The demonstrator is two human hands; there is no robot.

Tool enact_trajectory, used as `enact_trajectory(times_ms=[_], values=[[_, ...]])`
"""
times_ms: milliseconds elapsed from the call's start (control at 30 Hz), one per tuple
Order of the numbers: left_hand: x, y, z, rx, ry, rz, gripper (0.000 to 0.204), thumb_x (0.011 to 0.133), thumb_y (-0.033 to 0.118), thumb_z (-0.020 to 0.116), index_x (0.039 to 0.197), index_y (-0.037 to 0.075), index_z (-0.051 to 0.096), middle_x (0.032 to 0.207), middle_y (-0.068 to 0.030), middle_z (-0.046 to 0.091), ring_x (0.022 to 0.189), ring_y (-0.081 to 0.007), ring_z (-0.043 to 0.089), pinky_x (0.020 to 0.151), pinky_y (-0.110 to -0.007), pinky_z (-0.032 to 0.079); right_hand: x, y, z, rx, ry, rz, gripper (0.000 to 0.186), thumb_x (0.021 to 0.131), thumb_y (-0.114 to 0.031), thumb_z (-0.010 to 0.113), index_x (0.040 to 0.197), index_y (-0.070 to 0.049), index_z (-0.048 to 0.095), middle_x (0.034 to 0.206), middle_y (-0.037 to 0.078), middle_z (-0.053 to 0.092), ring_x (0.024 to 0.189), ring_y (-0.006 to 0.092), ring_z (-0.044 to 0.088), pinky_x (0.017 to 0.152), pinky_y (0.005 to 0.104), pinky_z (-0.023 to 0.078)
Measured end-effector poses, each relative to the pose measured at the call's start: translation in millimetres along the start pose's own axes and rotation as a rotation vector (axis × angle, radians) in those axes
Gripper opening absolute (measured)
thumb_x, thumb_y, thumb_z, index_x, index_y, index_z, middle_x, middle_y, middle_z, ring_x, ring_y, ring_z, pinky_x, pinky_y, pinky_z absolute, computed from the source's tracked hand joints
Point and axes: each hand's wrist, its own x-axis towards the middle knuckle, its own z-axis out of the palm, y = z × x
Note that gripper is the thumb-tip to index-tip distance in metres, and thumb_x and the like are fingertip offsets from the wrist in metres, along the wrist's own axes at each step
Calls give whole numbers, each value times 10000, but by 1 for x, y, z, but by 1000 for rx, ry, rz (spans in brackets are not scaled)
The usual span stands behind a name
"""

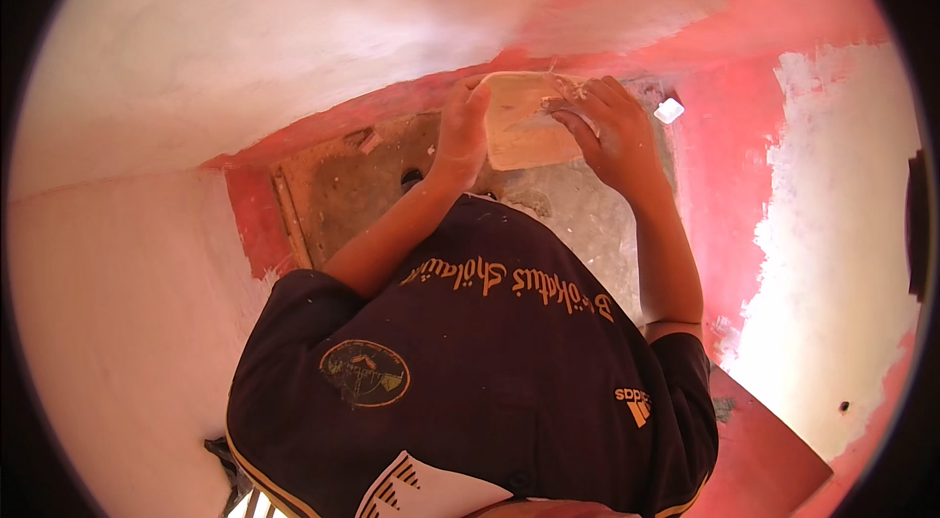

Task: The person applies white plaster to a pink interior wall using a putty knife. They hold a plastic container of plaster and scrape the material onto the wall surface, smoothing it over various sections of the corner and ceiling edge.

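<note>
In front of my chest is a pale, translucent, roughly rectangular plastic tub (524, 141), with whitish smears near its far right corner. My left hand (464, 131) grips the tub's left side, the thumb up along its edge. At the right side of the tub is my right hand (619, 131), fingers bent over the far right corner and thumb reaching inward. Those right fingers are closed on something small and pale at the corner, too unclear to name. Both hands carry light specks.
Ahead rises a whitish wall (323, 58) with a red band along its base. The right wall is partly red (725, 156), partly white with a ragged edge. A small white box (669, 111) sits near the right corner. Below lies a stained grey floor (343, 185) with scattered scraps.
</note>
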Motion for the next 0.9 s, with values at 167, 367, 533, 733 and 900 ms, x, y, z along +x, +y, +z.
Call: enact_trajectory(times_ms=[167,367,533,733,900], values=[[9,33,-17,75,33,-29,412,1022,406,523,1173,27,569,1085,-42,579,1021,-109,520,929,-287,430,27,-18,25,-31,-36,46,384,838,-95,703,1220,-68,667,1005,122,674,945,327,616,798,417,504],[25,54,-51,30,-10,-59,440,1024,422,507,1193,17,539,1090,-53,579,1019,-120,535,916,-286,447,53,-35,53,-41,-45,84,388,841,-108,701,1226,-76,663,1132,136,677,1056,344,623,870,416,513],[39,69,-73,-79,-54,-122,463,1019,436,510,1191,7,527,1078,-56,586,991,-122,571,893,-291,481,68,-48,70,-55,0,132,279,875,-181,668,1149,-141,700,1068,96,685,1010,309,630,827,422,523],[47,85,-93,-84,-96,-163,462,1016,439,513,1185,10,532,1073,-56,600,982,-121,589,884,-292,492,80,-59,84,-41,15,129,290,874,-182,670,1159,-133,688,1061,99,685,1008,313,634,796,418,534],[51,83,-108,-153,-115,-241,464,1014,448,511,1184,17,539,1088,-57,601,992,-127,592,883,-297,496,82,-67,95,-76,18,152,306,871,-185,668,1172,-134,683,1074,100,694,1027,324,637,826,428,536]])
